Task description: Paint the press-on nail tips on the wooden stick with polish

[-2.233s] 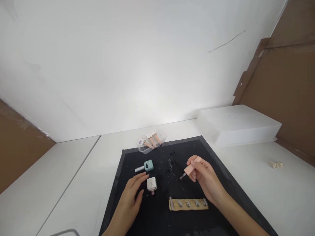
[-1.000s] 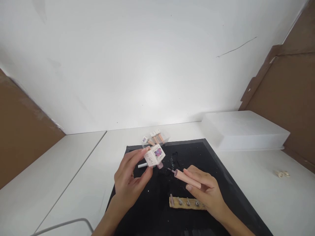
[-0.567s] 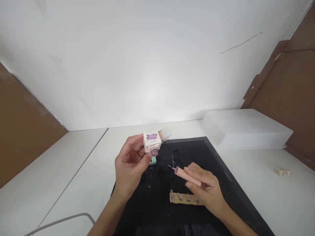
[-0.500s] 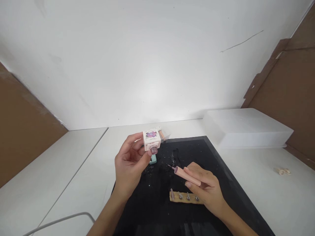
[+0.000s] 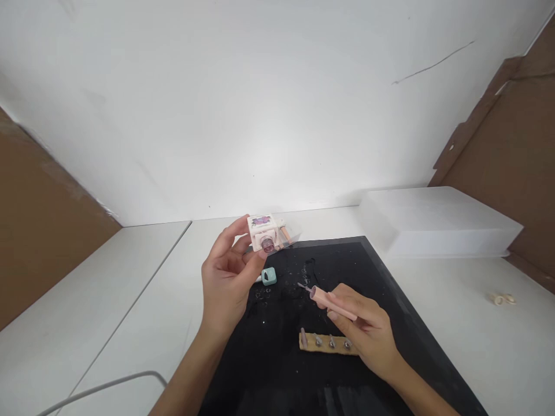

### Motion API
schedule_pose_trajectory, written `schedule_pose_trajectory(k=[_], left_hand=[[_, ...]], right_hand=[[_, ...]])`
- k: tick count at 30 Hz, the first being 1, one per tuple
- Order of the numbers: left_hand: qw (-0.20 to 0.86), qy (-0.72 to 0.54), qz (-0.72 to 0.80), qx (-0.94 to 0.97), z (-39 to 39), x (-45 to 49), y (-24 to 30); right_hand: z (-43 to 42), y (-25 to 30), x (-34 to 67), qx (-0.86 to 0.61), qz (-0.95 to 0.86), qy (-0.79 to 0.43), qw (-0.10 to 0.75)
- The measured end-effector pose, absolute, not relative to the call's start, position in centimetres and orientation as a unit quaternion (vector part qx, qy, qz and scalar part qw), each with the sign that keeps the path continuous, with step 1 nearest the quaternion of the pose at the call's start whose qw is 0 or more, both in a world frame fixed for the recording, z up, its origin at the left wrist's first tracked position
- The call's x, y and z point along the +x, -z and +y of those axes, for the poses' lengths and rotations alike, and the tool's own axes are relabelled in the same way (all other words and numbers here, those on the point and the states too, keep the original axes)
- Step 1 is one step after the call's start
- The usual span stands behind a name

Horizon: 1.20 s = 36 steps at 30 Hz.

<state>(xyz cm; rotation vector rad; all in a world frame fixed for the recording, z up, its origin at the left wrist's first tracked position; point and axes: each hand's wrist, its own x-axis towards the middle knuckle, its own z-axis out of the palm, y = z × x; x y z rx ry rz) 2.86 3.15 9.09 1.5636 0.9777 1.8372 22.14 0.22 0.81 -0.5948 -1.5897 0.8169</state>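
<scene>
Tilting with its open neck toward the camera, a small square polish bottle (image 5: 261, 230) is gripped between the thumb and fingertips of the left hand (image 5: 225, 283), which is raised over the far left part of a black mat (image 5: 277, 358). A pink brush handle (image 5: 333, 303) is pinched in the closed fingers of the right hand (image 5: 368, 332). Its brush tip is pointed up and left toward the bottle but is kept apart from it.

Just below the left hand's fingertips, a teal bottle (image 5: 269, 276) is seen lying on the mat. A tan strip (image 5: 310, 342) carrying a row of nail tips is laid on the mat beside the right hand, and its right end is hidden by that hand. Behind the held bottle, a small clear tray (image 5: 289, 237) of pink-handled bottles is partly covered.

Farther right of the right hand, a white lidded box (image 5: 437, 222) is set on the white tabletop (image 5: 130, 300), and a pair of small pale rings (image 5: 503, 299) is seen beyond it. A grey cable (image 5: 99, 387) is seen by the left forearm.
</scene>
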Motion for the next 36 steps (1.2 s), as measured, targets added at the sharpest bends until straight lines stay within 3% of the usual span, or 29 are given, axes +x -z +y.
schedule_pose_trajectory(k=[3, 9, 12, 26, 36], left_hand=[[0.217, -0.673, 0.375, 0.6, 3.1, 2.8, -9.0], [-0.019, -0.583, 0.413, 0.7, 2.9, 2.9, -8.1], [-0.074, -0.545, 0.393, 0.737, 2.9, 3.0, -7.8], [-0.033, -0.511, 0.386, 0.767, 2.8, 3.7, -7.0], [-0.075, -0.462, 0.376, 0.8, 2.8, 3.3, -6.4]], right_hand=[[0.1, -0.9, 22.2, -0.278, -0.673, -0.344, 0.592], [0.1, -0.7, 22.4, -0.286, -0.675, -0.339, 0.59], [0.2, -0.7, 22.4, -0.283, -0.678, -0.338, 0.588], [0.2, -0.6, 22.4, -0.29, -0.69, -0.319, 0.582], [0.5, -0.8, 22.1, -0.293, -0.732, -0.228, 0.571]])
